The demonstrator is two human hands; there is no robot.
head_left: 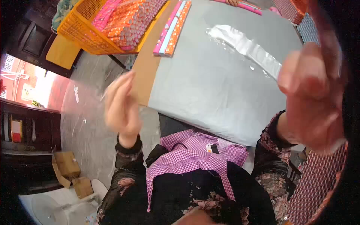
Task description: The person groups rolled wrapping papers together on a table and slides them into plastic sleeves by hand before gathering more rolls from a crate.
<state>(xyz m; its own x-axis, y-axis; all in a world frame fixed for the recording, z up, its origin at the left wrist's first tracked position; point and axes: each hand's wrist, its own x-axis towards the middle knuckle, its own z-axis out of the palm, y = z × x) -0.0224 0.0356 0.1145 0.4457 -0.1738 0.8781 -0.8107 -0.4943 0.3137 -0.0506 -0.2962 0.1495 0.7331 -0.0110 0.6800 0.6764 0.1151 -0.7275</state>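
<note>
My left hand point(123, 107) is raised left of the table, its fingers pressed together. Thin clear plastic film point(76, 94) with small glints seems to stretch from it over the floor; its outline is faint. Close to the camera on the right, my right hand point(309, 86) is blurred, with curled fingers. What it may hold cannot be made out. Between the hands, a strip of clear plastic sleeves point(245, 47) lies slantwise on the grey-covered table point(210, 86). Farther back, pink, light blue and orange patterned rolls point(172, 30) lie side by side.
A yellow crate point(75, 28) full of patterned rolls stands at the back left. Another person's hand point(232, 2) touches rolls at the far edge. More stacked rolls point(318, 183) are at the right. Cardboard boxes point(67, 165) and a fan point(48, 208) are at lower left.
</note>
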